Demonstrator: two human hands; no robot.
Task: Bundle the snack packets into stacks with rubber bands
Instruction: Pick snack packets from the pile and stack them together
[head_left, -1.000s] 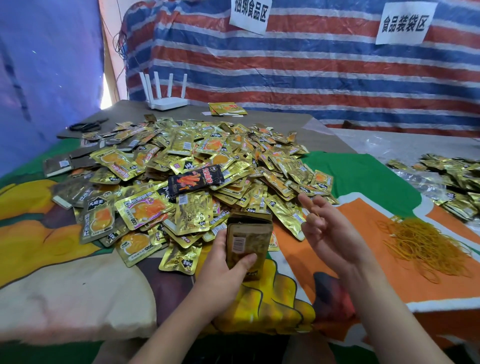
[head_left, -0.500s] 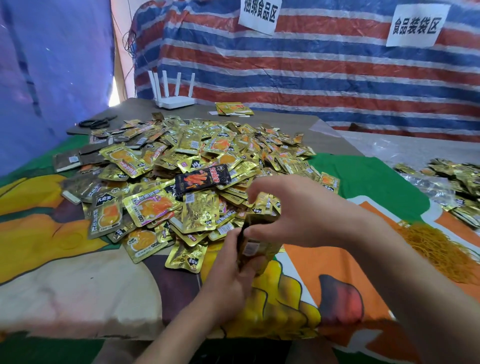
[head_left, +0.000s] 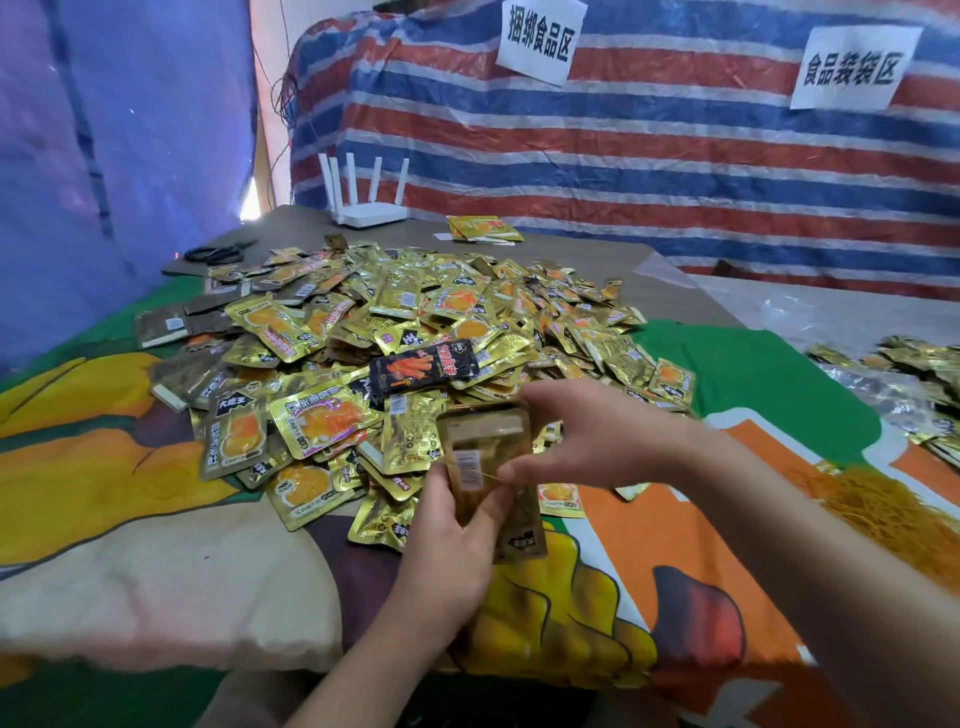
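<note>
Leftmost, a heap of gold snack packets (head_left: 405, 322) covered the colourful tablecloth (head_left: 130, 587). Just in front of it, the left hand (head_left: 452, 540) gripped a stack of brown packets (head_left: 488, 462) upright, fingers curled round its lower half. The right hand (head_left: 597, 436) pinched a thin rubber band (head_left: 491, 474) stretched across the stack. Farther right lay a pile of yellow rubber bands (head_left: 893, 504).

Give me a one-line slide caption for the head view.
Left hand grips a stack of snack packets while the right hand stretches a rubber band around it.
</note>
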